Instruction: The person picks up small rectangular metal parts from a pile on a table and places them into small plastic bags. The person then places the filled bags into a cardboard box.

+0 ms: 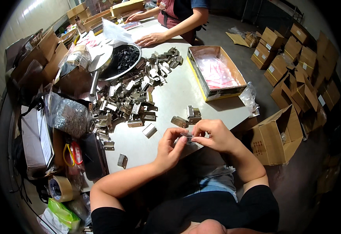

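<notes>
Clear plastic: a small transparent bag point(187, 135) pinched between both hands at the near table point(170, 93) edge. Left hand point(170, 146) fingers closed on its left end, right hand point(213, 134) curled over the right. Likely light, limp, slippery; best held by its rim. Metal brackets point(129, 99) heaped left. Open cardboard box point(217, 74) of pink-printed packets far right; brown cartons point(291, 62) with white labels on the floor.
</notes>
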A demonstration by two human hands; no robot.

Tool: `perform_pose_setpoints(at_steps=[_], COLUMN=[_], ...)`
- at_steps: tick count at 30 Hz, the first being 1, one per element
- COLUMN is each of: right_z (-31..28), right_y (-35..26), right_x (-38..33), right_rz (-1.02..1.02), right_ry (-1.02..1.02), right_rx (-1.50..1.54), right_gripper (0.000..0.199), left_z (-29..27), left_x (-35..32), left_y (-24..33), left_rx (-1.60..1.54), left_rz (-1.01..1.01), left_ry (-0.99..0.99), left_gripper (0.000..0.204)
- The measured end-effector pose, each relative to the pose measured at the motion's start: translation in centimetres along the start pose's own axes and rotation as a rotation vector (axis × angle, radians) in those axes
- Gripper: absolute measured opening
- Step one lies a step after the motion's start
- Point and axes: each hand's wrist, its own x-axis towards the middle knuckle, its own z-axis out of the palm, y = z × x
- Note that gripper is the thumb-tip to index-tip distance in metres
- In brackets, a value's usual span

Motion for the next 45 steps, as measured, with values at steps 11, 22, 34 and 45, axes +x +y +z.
perform_pose_setpoints(at_steps=[11,22,34,45], right_z=[3.0,-2.2,-14.4,-13.1], right_y=[0.5,1.7,7.0,18.2], right_x=[1.1,-6.7,-13.2,10.2], right_rz=[-0.1,0.124,0.497,0.251], right_ry=[0.043,0.184,0.89,0.257], right_rx=[0.01,0.026,-0.799,-0.88], right_gripper=[0.016,0.021,0.015,0.019], left_z=[-0.3,0.4,0.1,0.0], left_x=[-0.6,-0.3,-1.1,-0.8], left_y=[0.7,0.3,0.2,0.0], left_rx=[0.289,0.076,0.145,0.276], left_rz=[0.046,0.065,-0.01,0.006], left_ry=[0.084,0.015,-0.047,-0.059], left_gripper=[0.009,0.007,0.015,0.018])
